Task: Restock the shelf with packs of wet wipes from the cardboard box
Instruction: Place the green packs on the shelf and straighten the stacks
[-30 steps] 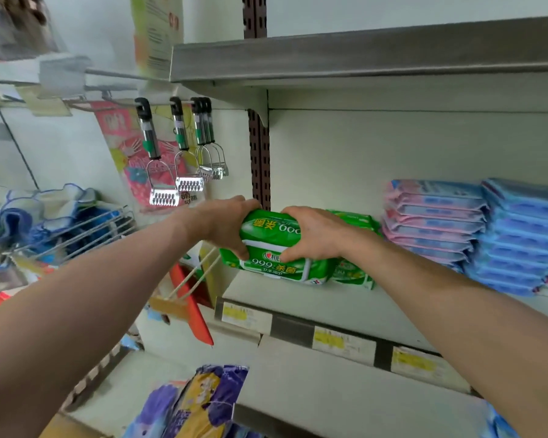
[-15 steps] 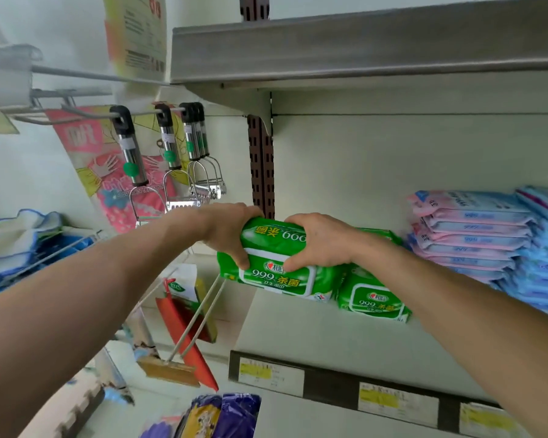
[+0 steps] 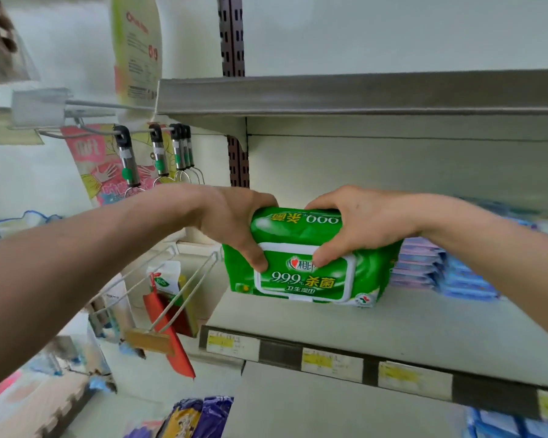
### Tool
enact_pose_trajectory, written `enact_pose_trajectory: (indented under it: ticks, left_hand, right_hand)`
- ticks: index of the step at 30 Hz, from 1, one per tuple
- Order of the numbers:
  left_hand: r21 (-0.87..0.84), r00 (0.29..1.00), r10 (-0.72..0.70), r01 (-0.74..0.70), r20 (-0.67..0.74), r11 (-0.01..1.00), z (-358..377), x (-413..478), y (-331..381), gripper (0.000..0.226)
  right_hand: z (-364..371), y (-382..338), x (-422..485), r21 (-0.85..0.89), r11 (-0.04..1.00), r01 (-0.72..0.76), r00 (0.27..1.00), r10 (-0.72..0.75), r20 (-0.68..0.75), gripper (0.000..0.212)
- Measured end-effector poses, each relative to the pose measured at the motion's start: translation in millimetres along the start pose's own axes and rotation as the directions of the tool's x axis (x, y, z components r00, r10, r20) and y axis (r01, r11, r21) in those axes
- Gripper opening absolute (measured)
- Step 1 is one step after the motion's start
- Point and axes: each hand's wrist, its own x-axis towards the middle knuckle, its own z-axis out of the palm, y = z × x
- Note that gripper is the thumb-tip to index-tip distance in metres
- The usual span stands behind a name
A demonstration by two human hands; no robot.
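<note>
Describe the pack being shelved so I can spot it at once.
Find the white shelf under the grey metal shelf. Near its left end, the left hand and right hand grip a wet wipes pack. It is bright green with a white-framed lid, unlike the pink and blue packs stacked to its right.

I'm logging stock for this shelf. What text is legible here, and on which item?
"999 杀菌": green wet wipes pack front; repeated upside down on its top.
"卫生湿巾": same front, beneath.
Brand line above: partly covered by the right hand.
Too blurred: shelf price labels, hanging card.
</note>
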Motion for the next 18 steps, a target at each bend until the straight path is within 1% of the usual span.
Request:
enact_pose_trajectory:
  ticks: [3,8,13,18]
  left_hand:
    - [-0.012,0.999,0.028,-0.029,-0.019,1.000,-5,-19,40,0.065]
    - [-0.018,0.998,0.059,-0.059,-0.033,0.998,-20,-44,91,0.064]
    - [0.024,0.995,0.081,-0.079,-0.064,0.997,-35,-62,122,0.062]
    - [-0.008,0.994,0.092,-0.093,-0.064,0.996,-55,-74,140,0.055]
  right_hand:
    - [-19,-1,-44,-0.054,0.998,0.014,0.999,-0.016,-0.028,0.054]
    - [-46,-3,-100,-0.056,0.998,0.037,0.998,-0.040,-0.055,0.053]
    - [-71,-7,-134,-0.041,0.998,0.050,0.997,-0.052,-0.053,0.053]
    - [-94,-14,-154,-0.032,0.998,0.062,0.996,-0.063,-0.055,0.049]
